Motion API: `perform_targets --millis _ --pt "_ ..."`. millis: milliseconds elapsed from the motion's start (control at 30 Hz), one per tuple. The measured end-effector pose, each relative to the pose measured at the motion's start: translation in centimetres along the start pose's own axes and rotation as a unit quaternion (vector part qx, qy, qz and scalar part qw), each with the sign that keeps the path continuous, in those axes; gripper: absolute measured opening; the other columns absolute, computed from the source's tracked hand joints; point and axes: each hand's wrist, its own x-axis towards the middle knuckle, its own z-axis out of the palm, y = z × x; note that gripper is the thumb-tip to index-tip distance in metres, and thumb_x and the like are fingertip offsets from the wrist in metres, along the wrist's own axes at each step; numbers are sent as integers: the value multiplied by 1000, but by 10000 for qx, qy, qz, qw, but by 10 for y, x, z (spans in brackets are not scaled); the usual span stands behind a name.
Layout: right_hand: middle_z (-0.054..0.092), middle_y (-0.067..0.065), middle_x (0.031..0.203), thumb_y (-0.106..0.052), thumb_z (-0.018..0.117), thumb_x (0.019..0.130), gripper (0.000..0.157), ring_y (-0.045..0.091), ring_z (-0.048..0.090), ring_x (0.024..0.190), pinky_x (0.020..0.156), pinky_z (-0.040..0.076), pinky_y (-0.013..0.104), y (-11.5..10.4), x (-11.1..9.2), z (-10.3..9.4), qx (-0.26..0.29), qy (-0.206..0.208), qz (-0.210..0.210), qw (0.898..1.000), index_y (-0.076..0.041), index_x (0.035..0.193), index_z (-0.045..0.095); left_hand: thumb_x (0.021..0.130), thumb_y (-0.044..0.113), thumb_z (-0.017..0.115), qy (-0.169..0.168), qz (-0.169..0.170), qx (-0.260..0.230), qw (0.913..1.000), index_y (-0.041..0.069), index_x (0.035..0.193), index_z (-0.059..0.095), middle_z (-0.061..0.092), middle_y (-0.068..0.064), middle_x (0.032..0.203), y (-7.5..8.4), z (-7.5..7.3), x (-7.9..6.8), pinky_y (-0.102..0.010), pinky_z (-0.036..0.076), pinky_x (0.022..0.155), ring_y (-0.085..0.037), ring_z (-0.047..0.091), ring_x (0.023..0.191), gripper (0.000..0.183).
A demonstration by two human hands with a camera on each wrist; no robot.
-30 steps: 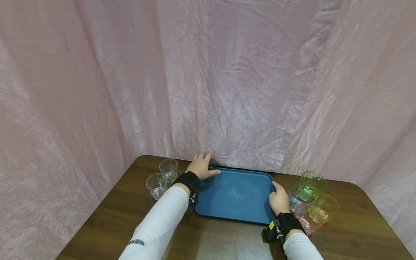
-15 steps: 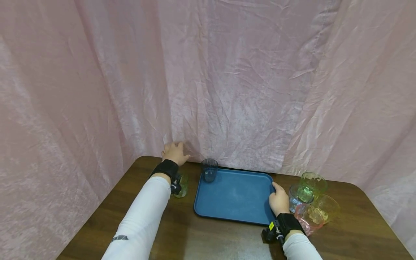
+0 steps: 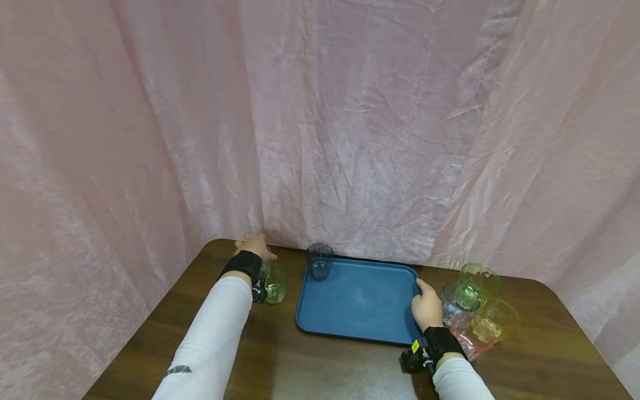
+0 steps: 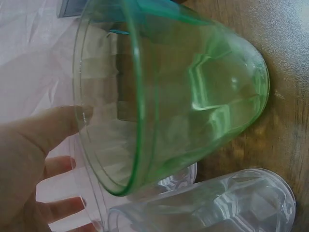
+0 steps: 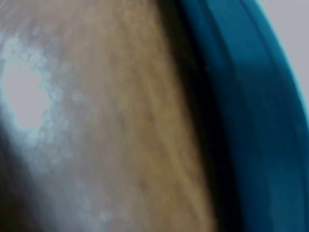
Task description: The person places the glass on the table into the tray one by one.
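The work in progress appears to be loading cups onto the blue tray point(image 3: 357, 305), which lies flat at the middle of the table point(image 3: 325, 369). One dark grey cup point(image 3: 321, 263) stands upright on its far left corner. The right hand point(image 3: 428, 308) holds the tray at its right edge, thumb along the rim; the remaining fingers are hidden. The left hand point(image 3: 251, 247) is at the cup group left of the tray, with thumb and fingers spread apart. In the left wrist view, the left green cup point(image 4: 227, 92) stands upright nearest the camera, with a clear cup point(image 4: 207, 208) just beside it and a second clear cup point(image 4: 186, 178) partly hidden behind. The thumb overlaps the green rim in that view; whether it touches any cup cannot be told. The current step is judged to be positioning the left hand for a pick. The next move calls for closing thumb and fingers on a single cup, lifting it past its neighbours, and keeping the tray steady. Right of the tray, the right green cup point(image 3: 480, 279), blue cup point(image 3: 460, 300), yellow cup point(image 3: 501, 318) and pink cup point(image 3: 472, 338) stand bunched.
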Motion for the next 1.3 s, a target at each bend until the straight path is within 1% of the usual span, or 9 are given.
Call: perform_targets --millis 100,200,333,533,800,900,1067,1133,1300 --pt "38 36 150 5 29 94 56 53 37 138 111 33 63 0 0 0 3 3 2 10000 12 148 39 91 36 75 3 55 34 10000 0 151 40 33 -38 149 -2 1 0 -65 44 99 -61 36 128 78" --pt "38 36 150 5 29 94 56 52 37 138 111 33 63 0 1 0 8 16 1 10000 12 148 40 90 34 76 10 131 69 9999 0 146 47 40 -36 146 -4 2 0 -64 43 100 -60 41 126 71" --pt "38 36 149 5 30 94 55 52 37 138 112 32 62 -2 1 -1 20 11 14 10000 12 148 40 89 32 78 108 253 78 9996 0 128 61 50 -33 138 -6 2 1 -63 44 99 -58 46 121 53" --pt "37 36 150 5 30 95 55 52 35 139 112 31 62 -3 1 -2 54 -43 52 10000 11 149 38 87 31 80 293 329 45 9990 0 117 64 54 -32 133 -7 1 1 -63 45 96 -58 48 118 46" --pt "38 36 150 4 30 95 55 52 37 138 112 33 62 -4 3 1 34 28 81 10000 11 148 40 87 31 80 261 297 76 9992 5 100 70 62 -28 123 -9 -5 1 -60 47 93 -55 49 116 31" --pt "38 36 150 5 30 95 55 52 36 138 112 32 62 -4 2 0 57 16 66 10000 11 149 39 87 32 80 329 315 83 9989 4 103 70 65 -25 121 -7 -11 3 -61 48 94 -54 51 117 34" --pt "37 36 150 5 29 95 56 52 36 139 112 32 62 -4 1 -1 66 -17 57 10000 11 149 38 89 36 77 444 392 201 9980 1 130 61 60 -29 130 -2 -26 5 -64 48 94 -55 51 120 57" --pt "37 36 150 4 29 95 56 52 36 138 111 32 63 -3 1 -1 70 -34 60 10000 12 149 38 89 38 76 533 516 283 9968 0 137 58 59 -30 132 1 -34 4 -63 47 96 -55 52 120 64" --pt "37 37 149 5 29 94 56 53 37 137 110 34 63 0 2 -1 54 -4 76 10000 12 149 39 90 39 74 780 877 421 9922 0 139 58 63 -25 131 20 -57 -7 -57 47 100 -46 58 119 64"
